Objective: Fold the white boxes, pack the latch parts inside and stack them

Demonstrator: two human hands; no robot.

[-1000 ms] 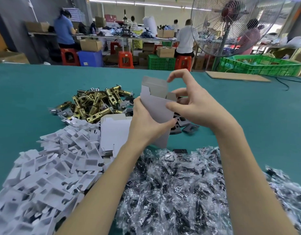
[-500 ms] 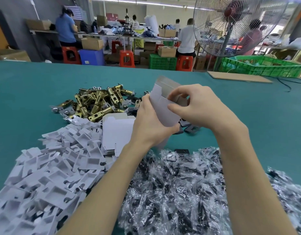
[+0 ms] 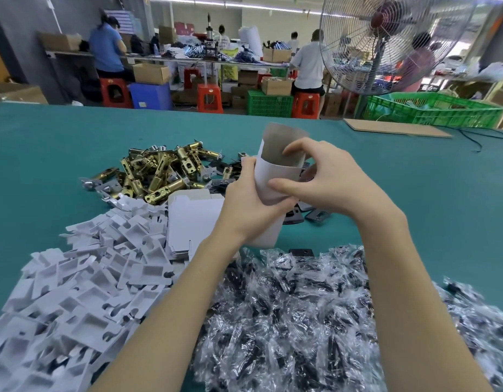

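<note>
Since a moment ago the right hand [image 3: 323,179] is curling over the small white cardboard box [image 3: 275,176], pinching its open top; the left hand [image 3: 250,205] is gripping its side. Long axis upright, above the green table [image 3: 414,179]; brass latch parts [image 3: 159,171] at ten o'clock, nearer the left hand.

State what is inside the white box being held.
The white box, gripped by the left hand and right hand, shows only grey inner card at its open top; deeper contents are hidden.

Teal counter [image 3: 60,154] carries: brass latch parts [image 3: 159,171], white die-cut inserts [image 3: 83,278], flat box blanks [image 3: 193,222], bagged black parts [image 3: 301,321], cardboard sheet [image 3: 397,128] at far edge.
</note>
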